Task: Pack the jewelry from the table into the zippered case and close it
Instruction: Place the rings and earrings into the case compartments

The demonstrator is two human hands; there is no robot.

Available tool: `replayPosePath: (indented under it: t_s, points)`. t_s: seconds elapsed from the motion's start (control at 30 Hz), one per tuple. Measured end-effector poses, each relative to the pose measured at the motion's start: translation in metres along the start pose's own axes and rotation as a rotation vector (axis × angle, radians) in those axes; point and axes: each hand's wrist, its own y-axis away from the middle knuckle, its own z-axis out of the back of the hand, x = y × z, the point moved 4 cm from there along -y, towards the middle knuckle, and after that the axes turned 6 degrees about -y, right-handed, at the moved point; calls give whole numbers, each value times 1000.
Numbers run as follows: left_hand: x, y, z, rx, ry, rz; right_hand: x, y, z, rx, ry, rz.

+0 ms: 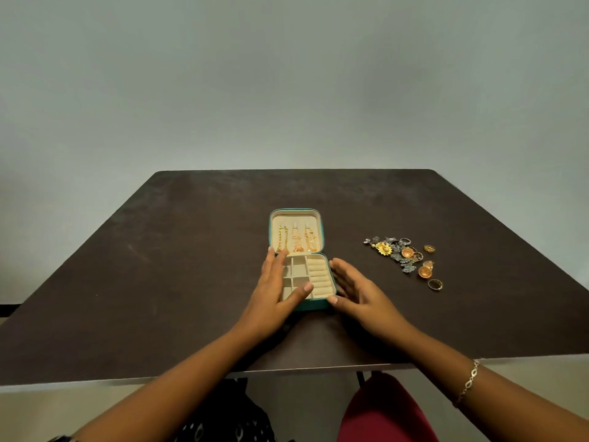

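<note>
Setting: a dark brown counter [159, 266] stood against a plain grey wall [287, 74], seen from above by the person seated at it.
Case: a small teal zippered case [314, 304] lay open near the middle of the counter, its lid flat behind the tray – both halves lined in cream.
Lid: three gold chains [298, 240] hung side by side inside it.
Tray: square compartments sat on the left and a column of ring rolls [318, 277] on the right; the compartments looked unfilled, though the hand covered some of them.
Left hand [277, 291]: it lay over the tray's left side with straight fingers and the thumb stretched across the compartments, holding nothing.
Right hand [357, 291]: it was flat and open beside the case's right wall, the thumb at the front corner – possibly touching it – and gripped nothing.
Jewelry: a loose pile of jewelry [404, 256], gold and silver pieces, lay on the counter well to the right of the case, with a single ring [435, 284] at its near end.
Wrist: a thin bracelet [470, 381] circled the right forearm.
Below: a dark red chair seat [382, 409] showed under the counter's near edge.
</note>
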Motion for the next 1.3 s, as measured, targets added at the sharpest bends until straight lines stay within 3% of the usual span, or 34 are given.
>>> replayPosePath:
  t_s: [0.1, 0.23, 0.37, 0.5, 0.67, 1.3]
  points:
    - [2, 5, 0, 15, -87, -34, 7, 10, 27, -37, 211, 37]
    - [0, 6, -1, 24, -111, -30, 20, 39, 92, -467, 548, 223]
    - [0, 5, 0, 21, -98, -27, 7, 55, 140, -729, 642, 141]
    - [-2, 6, 2, -3, -56, -71, -11, 50, 154, -764, 718, -5]
    - [0, 6, 3, -22, -40, -92, -14, 45, 153, -774, 823, -54]
    - [-3, 9, 6, -91, -15, -151, -17, 39, 154, -833, 808, -41]
